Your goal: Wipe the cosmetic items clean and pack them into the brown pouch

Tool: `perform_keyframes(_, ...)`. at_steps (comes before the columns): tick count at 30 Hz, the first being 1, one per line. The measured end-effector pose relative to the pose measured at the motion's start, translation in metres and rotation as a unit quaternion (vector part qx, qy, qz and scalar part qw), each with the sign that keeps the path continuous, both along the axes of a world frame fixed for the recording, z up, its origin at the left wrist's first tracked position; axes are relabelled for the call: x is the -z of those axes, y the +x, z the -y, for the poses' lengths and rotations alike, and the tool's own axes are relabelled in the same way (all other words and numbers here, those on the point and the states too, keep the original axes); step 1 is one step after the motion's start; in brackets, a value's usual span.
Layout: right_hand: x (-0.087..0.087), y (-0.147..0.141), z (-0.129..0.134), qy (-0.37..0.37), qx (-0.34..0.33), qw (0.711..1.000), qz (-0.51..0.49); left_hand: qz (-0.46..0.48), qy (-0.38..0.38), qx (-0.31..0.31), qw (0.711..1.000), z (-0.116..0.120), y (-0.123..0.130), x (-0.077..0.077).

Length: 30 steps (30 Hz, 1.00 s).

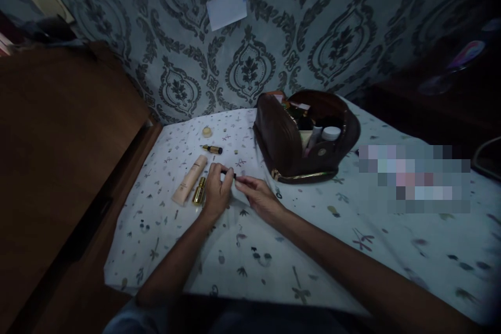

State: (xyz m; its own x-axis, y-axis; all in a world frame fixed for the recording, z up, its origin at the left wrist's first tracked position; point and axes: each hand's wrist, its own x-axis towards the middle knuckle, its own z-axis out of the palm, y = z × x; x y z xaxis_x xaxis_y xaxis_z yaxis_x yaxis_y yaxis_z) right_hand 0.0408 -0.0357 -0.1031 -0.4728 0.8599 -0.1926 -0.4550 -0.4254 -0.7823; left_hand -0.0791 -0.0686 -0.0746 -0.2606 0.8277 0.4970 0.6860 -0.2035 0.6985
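My left hand (217, 191) is closed round a small, slim black stick (228, 173) that looks like a cosmetic pencil or tube; its exact kind is hidden by the fingers. With pinched fingertips, my right hand (260, 195) grips the stick's right end. Just left of my left hand lies a shiny gold tube (199, 191), and beside it a beige squeeze tube (190, 180). Farther back are a black-and-gold cosmetic tube (212, 149) and a small round yellowish jar (206, 132). An unzipped brown cosmetic bag (270, 128) stands beyond my right hand, with a white-lidded jar (331, 133) among its contents.
A white patterned cloth (242, 255) covers the surface. Brown wooden furniture (66, 141) borders it on the left, and a wallpapered wall (250, 57) rises behind. At the right, part of the cloth is blurred out by pixels.
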Motion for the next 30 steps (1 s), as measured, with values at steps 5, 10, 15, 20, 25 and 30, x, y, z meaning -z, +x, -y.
perform_keyframes(5, -0.003, 0.002, 0.003, -0.013, -0.011, 1.0, -0.001, 0.034, 0.008, 0.008, 0.999, 0.0, 0.002, -0.001)
perform_keyframes(10, -0.007, 0.005, 0.005, 0.012, -0.057, 0.998, 0.011, 0.105, 0.001, 0.009, 0.994, -0.001, -0.001, 0.002)
perform_keyframes(15, -0.004, 0.005, 0.005, 0.083, -0.07, 0.994, 0.01, 0.186, -0.005, -0.009, 0.983, -0.005, -0.007, 0.008)
perform_keyframes(20, 0.007, 0.003, -0.002, 0.157, -0.076, 0.984, 0.037, 0.271, -0.055, -0.015, 0.961, -0.006, -0.005, 0.007)
perform_keyframes(25, 0.016, 0.006, -0.008, 0.337, 0.084, 0.914, 0.21, 0.13, -0.075, 0.105, 0.983, 0.003, 0.006, -0.001)
perform_keyframes(30, 0.007, 0.016, -0.005, 0.47, 0.135, 0.807, 0.332, 0.04, -0.124, 0.142, 0.981, 0.008, 0.014, 0.003)
